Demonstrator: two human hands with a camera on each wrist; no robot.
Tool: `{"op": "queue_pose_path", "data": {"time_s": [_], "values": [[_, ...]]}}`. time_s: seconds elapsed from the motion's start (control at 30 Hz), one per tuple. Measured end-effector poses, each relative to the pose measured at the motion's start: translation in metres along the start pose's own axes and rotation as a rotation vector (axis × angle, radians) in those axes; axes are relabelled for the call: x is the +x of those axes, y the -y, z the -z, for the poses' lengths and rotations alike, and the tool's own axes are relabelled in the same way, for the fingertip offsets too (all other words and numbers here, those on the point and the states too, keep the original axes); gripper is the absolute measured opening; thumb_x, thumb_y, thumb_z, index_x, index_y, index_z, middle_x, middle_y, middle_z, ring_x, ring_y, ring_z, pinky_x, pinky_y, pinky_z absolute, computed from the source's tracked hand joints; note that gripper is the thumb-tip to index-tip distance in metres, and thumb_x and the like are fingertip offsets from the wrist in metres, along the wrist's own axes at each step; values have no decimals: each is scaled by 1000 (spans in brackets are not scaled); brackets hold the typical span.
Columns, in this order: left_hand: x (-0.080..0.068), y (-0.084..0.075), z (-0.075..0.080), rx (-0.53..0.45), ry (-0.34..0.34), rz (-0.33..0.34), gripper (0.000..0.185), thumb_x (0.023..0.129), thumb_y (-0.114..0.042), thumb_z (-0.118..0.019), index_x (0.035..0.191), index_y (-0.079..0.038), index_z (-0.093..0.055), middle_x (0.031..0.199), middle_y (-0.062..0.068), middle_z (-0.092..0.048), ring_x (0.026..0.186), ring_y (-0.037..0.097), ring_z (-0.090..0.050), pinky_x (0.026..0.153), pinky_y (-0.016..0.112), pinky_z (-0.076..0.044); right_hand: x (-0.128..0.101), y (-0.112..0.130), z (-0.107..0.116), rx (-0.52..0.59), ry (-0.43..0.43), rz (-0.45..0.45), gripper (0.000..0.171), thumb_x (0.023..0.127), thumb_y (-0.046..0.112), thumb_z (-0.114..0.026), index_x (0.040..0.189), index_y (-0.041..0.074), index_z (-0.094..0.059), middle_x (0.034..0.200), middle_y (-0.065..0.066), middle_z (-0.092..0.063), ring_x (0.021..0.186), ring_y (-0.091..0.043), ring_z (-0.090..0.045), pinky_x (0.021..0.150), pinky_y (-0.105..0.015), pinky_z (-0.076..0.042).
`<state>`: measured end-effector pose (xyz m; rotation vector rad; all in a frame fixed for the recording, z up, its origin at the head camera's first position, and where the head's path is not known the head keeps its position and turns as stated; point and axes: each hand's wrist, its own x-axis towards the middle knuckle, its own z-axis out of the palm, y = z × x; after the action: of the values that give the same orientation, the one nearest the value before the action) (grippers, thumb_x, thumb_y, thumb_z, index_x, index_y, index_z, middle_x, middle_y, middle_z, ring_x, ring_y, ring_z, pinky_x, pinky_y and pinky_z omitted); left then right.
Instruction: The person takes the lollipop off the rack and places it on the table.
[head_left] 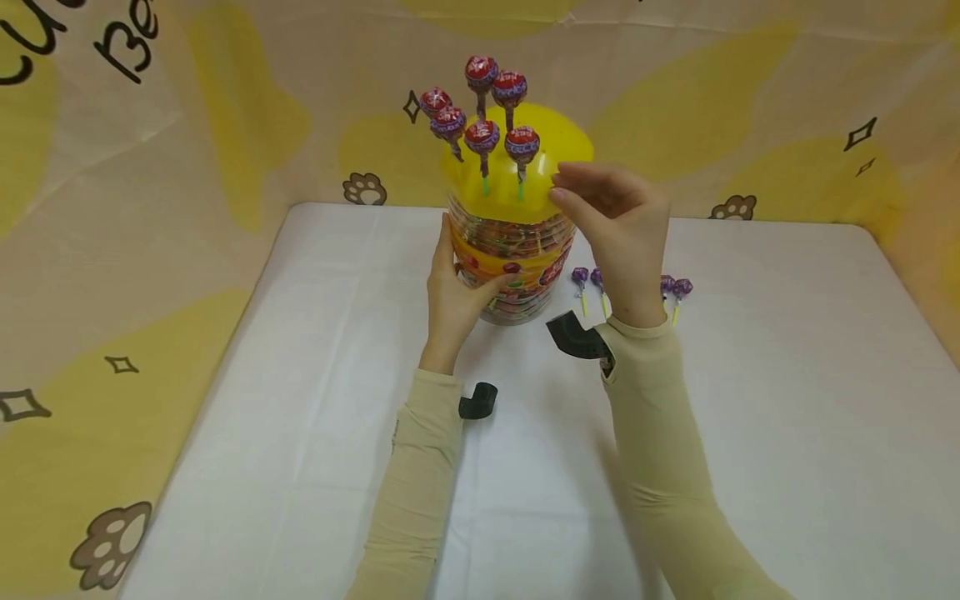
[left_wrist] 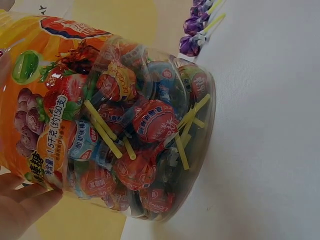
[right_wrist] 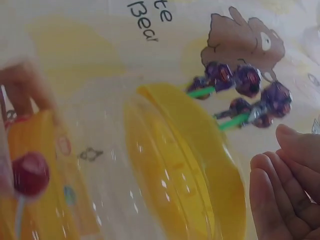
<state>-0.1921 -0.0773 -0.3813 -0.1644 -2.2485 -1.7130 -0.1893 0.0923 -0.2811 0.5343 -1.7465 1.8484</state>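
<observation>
A clear plastic jar (head_left: 517,312) with an orange label and a yellow lid (head_left: 558,142) stands at the table's back. Lollipops (left_wrist: 156,120) fill its lower part in the left wrist view. Several red-and-purple wrapped lollipops (head_left: 522,143) stick up from the lid on green sticks. My left hand (head_left: 453,296) grips the jar's left side, its thumb across the label. Beside the lid's right edge, my right hand (head_left: 626,225) is raised with loosely bent fingers. Nothing shows between its thumb and fingers in the right wrist view, where the lid (right_wrist: 200,145) is close by.
Purple-wrapped lollipops (head_left: 581,277) with yellow sticks lie on the white table (head_left: 787,400) right of the jar, partly hidden by my right wrist. A patterned cloth (head_left: 697,100) rises behind the table. Black curved pieces (head_left: 478,402) sit at both wrists.
</observation>
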Motion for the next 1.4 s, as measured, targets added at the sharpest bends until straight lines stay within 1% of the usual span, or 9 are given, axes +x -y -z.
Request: {"op": "queue_pose_path", "data": {"time_s": [0.1,0.17,0.3,0.47,0.67,0.9,1.13,1.4], "values": [[0,0,0,2,1,1,103,76,-22,-81,152,-9,-12,153,8,-25,137,19,-29,109,37,-32,2,2,-10,-8,25,42,18,81,-4,-71,98,-10,-69,94,-13,-70,85,-25,-67,81,-33,-55],[0,1,0,7,1,2,102,77,-23,-80,152,-9,-12,153,8,-25,137,19,-29,109,38,-32,2,3,-16,-6,28,50,19,80,-5,-71,98,-11,-69,94,-14,-70,84,-24,-67,81,-33,-55],[0,1,1,14,1,4,102,77,-24,-80,152,-9,-13,153,9,-25,137,20,-29,109,38,-32,2,4,-25,-17,20,79,19,80,-7,-71,97,-13,-67,94,-17,-69,84,-23,-68,81,-34,-55],[0,1,0,31,5,11,101,78,-25,-79,152,-9,-12,154,8,-24,137,20,-29,109,38,-33,2,3,-31,-60,-5,120,18,79,-5,-72,94,-14,-66,92,-18,-69,83,-21,-68,80,-34,-56],[0,-1,0,15,10,33,101,78,-26,-78,152,-12,-12,153,6,-25,137,18,-29,110,37,-31,3,2,-34,-73,-27,116,17,78,-4,-73,90,-13,-67,89,-16,-69,80,-19,-68,78,-33,-56],[0,0,0,8,8,38,101,78,-25,-78,152,-11,-12,153,6,-25,137,18,-29,110,37,-31,5,4,-36,-74,-42,109,14,79,-4,-72,88,-13,-67,88,-17,-69,80,-19,-68,78,-33,-56],[0,2,0,11,8,15,101,78,-25,-79,152,-10,-12,153,6,-25,137,18,-29,110,37,-31,7,4,-37,-66,-56,92,13,80,-4,-71,89,-13,-68,89,-16,-69,80,-19,-68,79,-33,-56],[0,3,0,11,9,14,102,77,-27,-79,152,-11,-12,153,6,-26,136,18,-30,110,37,-31,9,5,-34,-59,-84,114,15,82,-2,-70,92,-12,-68,90,-15,-70,82,-21,-67,80,-34,-55]]}}
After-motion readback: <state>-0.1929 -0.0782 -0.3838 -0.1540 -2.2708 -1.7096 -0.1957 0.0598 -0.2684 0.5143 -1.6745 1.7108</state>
